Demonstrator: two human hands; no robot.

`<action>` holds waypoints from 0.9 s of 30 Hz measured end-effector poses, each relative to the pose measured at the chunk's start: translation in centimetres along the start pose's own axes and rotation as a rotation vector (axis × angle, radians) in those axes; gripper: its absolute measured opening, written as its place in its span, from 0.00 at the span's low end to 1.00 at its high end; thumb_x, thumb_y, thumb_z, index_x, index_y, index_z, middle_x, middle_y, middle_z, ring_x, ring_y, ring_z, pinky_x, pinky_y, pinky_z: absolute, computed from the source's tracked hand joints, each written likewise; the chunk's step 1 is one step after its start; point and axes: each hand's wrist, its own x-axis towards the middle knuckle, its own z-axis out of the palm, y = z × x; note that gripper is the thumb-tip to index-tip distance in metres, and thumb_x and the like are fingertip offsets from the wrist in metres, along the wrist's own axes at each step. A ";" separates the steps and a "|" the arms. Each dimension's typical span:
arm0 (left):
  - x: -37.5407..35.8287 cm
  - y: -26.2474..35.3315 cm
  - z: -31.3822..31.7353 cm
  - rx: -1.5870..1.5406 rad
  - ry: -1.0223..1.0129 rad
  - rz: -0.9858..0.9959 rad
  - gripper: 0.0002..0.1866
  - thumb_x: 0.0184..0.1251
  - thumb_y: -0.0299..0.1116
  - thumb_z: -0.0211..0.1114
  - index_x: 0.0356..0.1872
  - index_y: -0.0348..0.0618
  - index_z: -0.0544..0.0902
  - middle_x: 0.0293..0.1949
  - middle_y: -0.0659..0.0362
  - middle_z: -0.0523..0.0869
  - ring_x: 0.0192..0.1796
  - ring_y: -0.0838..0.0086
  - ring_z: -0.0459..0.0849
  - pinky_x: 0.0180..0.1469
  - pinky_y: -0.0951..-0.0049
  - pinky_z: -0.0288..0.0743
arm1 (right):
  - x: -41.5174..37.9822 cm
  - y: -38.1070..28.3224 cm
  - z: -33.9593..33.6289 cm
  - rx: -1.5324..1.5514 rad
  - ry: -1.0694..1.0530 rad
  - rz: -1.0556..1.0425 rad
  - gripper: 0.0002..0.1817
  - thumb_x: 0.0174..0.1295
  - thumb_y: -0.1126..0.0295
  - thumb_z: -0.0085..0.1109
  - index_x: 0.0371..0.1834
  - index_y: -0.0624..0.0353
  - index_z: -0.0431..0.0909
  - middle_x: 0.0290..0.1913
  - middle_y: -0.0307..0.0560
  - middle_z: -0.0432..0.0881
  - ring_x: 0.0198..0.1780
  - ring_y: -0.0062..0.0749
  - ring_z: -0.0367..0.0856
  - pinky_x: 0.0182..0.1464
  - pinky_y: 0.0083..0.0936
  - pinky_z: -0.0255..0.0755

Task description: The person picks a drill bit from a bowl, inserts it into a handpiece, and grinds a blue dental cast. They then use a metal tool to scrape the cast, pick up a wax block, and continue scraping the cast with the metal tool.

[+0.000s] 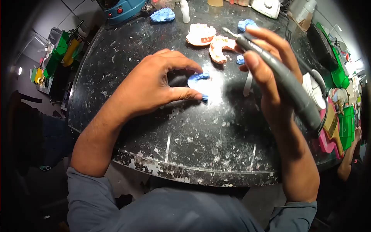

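My left hand (156, 79) is low over the black worktop, thumb and fingers closed on a small blue dental piece (198, 80) with a curved outline. Bright light washes out part of it. My right hand (272, 71) is raised on the other side, wrapped round a dark grey rotary handpiece (284, 75). Its bur end (228, 31) points to the upper left, apart from the blue piece. Beyond the hands are two pinkish-white plaster dental models (201, 34), one of them horseshoe-shaped.
The scuffed black worktop (185, 154) has a worn front edge. Blue lumps (162, 15) lie at the back, near a blue machine (123, 9). A white round container (313, 89) and green bins (346, 125) stand at right. Another person's arm (349, 154) shows at far right.
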 end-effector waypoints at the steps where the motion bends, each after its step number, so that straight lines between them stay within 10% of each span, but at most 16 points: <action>1: 0.1 -0.1 -0.1 0.001 0.014 0.002 0.22 0.50 0.39 0.81 0.45 0.41 0.88 0.40 0.60 0.87 0.49 0.70 0.83 0.55 0.69 0.76 | -0.1 -0.2 0.0 -0.035 -0.024 -0.016 0.22 0.66 0.67 0.61 0.60 0.68 0.73 0.45 0.52 0.85 0.44 0.29 0.84 0.48 0.23 0.78; 3: 0.1 -0.2 -0.2 -0.387 -0.050 -0.263 0.15 0.55 0.34 0.78 0.41 0.39 0.88 0.37 0.59 0.87 0.45 0.73 0.85 0.51 0.72 0.77 | -0.1 0.1 -0.2 -0.178 -0.089 -0.149 0.24 0.67 0.63 0.65 0.60 0.67 0.74 0.52 0.53 0.82 0.52 0.32 0.83 0.54 0.26 0.77; 18: 0.1 0.1 1.2 0.013 0.045 0.064 0.30 0.49 0.43 0.81 0.53 0.42 0.85 0.46 0.58 0.85 0.52 0.66 0.81 0.59 0.67 0.73 | -0.4 -1.0 0.1 -0.274 -0.029 -0.167 0.21 0.65 0.74 0.63 0.60 0.66 0.74 0.50 0.52 0.84 0.51 0.32 0.84 0.57 0.25 0.74; 21: 0.0 0.4 0.6 -0.933 0.015 -0.252 0.26 0.62 0.33 0.74 0.58 0.30 0.79 0.48 0.50 0.88 0.48 0.72 0.87 0.55 0.72 0.78 | -0.4 -1.3 0.1 -0.194 0.038 -0.236 0.20 0.56 0.81 0.68 0.53 0.67 0.78 0.49 0.52 0.84 0.50 0.31 0.85 0.53 0.24 0.79; 27: -0.7 1.9 -1.1 -1.125 0.124 -0.051 0.42 0.60 0.58 0.71 0.59 0.26 0.77 0.46 0.43 0.87 0.50 0.63 0.88 0.55 0.64 0.81 | -0.3 -2.4 -0.7 -0.200 -0.108 -0.503 0.23 0.69 0.63 0.60 0.58 0.60 0.61 0.48 0.65 0.78 0.55 0.57 0.81 0.61 0.51 0.75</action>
